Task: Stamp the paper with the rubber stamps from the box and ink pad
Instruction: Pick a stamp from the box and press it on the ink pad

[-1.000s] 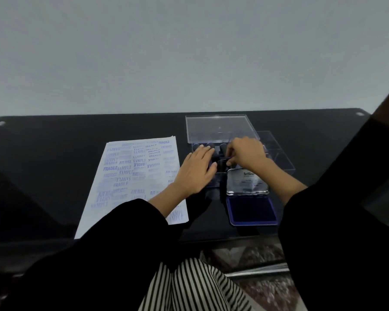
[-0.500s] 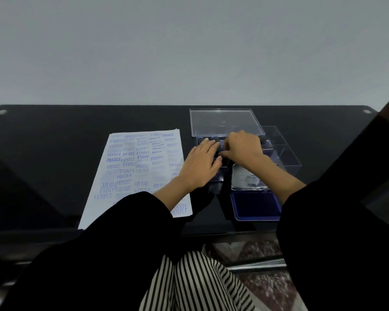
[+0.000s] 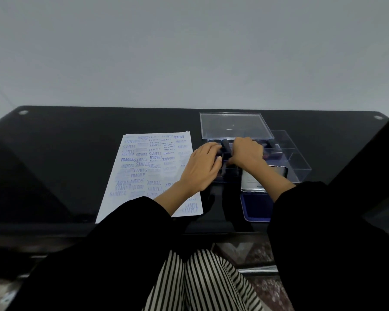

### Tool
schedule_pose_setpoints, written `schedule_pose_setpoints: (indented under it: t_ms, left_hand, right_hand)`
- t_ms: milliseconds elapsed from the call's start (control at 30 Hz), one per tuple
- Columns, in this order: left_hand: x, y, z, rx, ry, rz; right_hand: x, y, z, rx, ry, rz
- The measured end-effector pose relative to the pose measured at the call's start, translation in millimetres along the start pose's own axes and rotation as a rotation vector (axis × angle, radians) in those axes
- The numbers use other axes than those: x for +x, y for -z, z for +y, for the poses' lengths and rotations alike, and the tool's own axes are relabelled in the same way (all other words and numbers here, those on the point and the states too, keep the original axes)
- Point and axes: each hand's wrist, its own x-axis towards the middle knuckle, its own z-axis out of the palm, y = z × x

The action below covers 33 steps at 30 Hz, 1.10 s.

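Observation:
A white paper covered in blue stamp prints lies on the black table. To its right stands a clear compartment box with its lid open at the back. Dark rubber stamps stand inside it. My left hand rests on the box's left part with its fingers nearly straight. My right hand reaches into the box, fingers and thumb curled down on a stamp that the hand mostly hides. In front of the box lies the open ink pad, its metal lid raised.
The black glass table ends at its front edge just before my lap. My black sleeves cover the table's front. The box's right compartments hold nothing that I can see. A plain grey wall stands behind the table.
Both hands stay at the box. My right hand has shifted a little to the left, closer to my left hand, and the left fingers have reached further over the box.

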Motion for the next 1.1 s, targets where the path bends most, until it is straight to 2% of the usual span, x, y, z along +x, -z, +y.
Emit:
schedule_pose_setpoints:
  t_ms: [167, 433, 600, 767, 867, 1100]
  left_hand:
    - [-8, 15, 1, 0.015, -0.001, 0.009]
    - [-27, 36, 15, 0.051, -0.004, 0.016]
    - [-41, 45, 34, 0.091, -0.038, 0.007]
    - [-55, 37, 50, 0.125, -0.055, -0.044]
    - [-61, 29, 56, 0.136, -0.042, -0.089]
    - [-71, 5, 64, 0.127, -0.013, -0.239]
  right_hand:
    - [-3, 8, 3, 0.246, -0.085, -0.007]
    - [-26, 64, 17, 0.580, -0.076, 0.192]
    - [-57, 83, 39, 0.654, -0.110, 0.187]
    - [-93, 71, 63, 0.640, -0.130, 0.157]
    - [-112, 54, 73, 0.585, -0.110, 0.133]
    - [-126, 15, 74, 0.553, 0.000, 0.210]
